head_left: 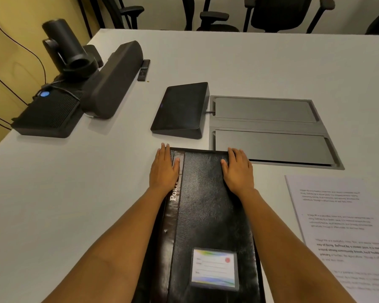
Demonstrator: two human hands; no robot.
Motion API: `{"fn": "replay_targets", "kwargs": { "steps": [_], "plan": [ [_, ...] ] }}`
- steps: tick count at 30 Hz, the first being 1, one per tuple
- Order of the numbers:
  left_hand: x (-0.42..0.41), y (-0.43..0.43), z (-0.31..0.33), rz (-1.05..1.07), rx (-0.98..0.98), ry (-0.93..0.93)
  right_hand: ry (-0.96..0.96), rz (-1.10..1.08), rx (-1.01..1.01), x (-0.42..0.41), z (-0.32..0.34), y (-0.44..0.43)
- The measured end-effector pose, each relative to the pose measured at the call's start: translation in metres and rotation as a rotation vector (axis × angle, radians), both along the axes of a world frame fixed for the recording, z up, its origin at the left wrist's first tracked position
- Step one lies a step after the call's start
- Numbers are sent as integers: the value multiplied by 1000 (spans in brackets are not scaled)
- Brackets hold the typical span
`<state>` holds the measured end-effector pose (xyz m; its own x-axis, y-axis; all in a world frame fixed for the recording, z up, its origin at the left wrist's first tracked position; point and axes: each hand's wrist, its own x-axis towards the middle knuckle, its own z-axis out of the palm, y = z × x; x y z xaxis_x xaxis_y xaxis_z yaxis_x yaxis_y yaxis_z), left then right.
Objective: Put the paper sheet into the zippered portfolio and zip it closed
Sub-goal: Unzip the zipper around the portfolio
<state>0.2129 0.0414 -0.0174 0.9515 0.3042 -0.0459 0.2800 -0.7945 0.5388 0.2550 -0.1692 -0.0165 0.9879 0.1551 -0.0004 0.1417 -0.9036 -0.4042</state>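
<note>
A black zippered portfolio lies closed and flat on the white table, its long side pointing away from me, with a label card near its close end. My left hand rests flat on its far left corner, fingers together. On its far right corner my right hand also lies flat. Neither hand grips anything. The printed paper sheet lies on the table to the right of the portfolio, apart from it.
Beyond the portfolio stand a dark touch panel and a grey recessed cable hatch. At the far left sit a black speaker bar, a camera and a black box. Office chairs line the far edge.
</note>
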Motion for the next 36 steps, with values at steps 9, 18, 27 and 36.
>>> {"fn": "replay_targets", "kwargs": {
  "steps": [9,18,27,36],
  "plan": [
    [-32,-9,-5,106,-163,-131,-113,-139,147,-29,-6,-3],
    [-93,-23,-8,123,-144,-182,-175,-207,180,-74,-7,-9],
    [-93,-28,-7,217,-121,-147,37,117,318,-52,10,32],
    [-90,-28,-10,235,-106,-137,328,508,219,-11,30,93]
  ]
}}
